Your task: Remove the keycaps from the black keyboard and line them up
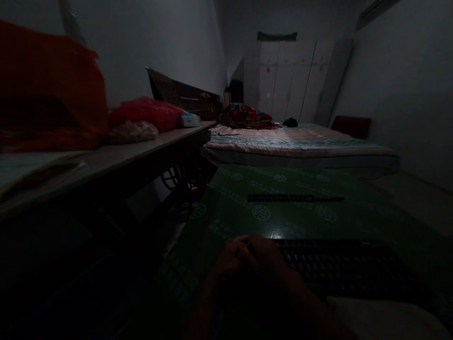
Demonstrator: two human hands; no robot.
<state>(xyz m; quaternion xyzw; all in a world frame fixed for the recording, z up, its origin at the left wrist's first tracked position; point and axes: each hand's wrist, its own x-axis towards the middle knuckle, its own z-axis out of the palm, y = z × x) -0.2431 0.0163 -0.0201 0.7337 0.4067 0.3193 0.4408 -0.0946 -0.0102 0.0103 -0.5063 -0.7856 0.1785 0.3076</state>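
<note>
My left hand (229,257) and my right hand (266,255) meet over the green board, with their fingers curled together. Something small and dark may be between the fingertips, but the dim light hides what it is. Close to my right hand lies a black keyboard (347,267), its left end partly covered by that hand. Beyond the hands, small dark pieces that look like keycaps (293,198) are lined up in a long row on the board.
The green board (226,198) carries printed globe marks. To the left runs a long table (141,150) with an orange bag (53,89), a red plastic bag (152,113) and a small box (190,119). A bed (300,141) and a white wardrobe (283,89) stand beyond.
</note>
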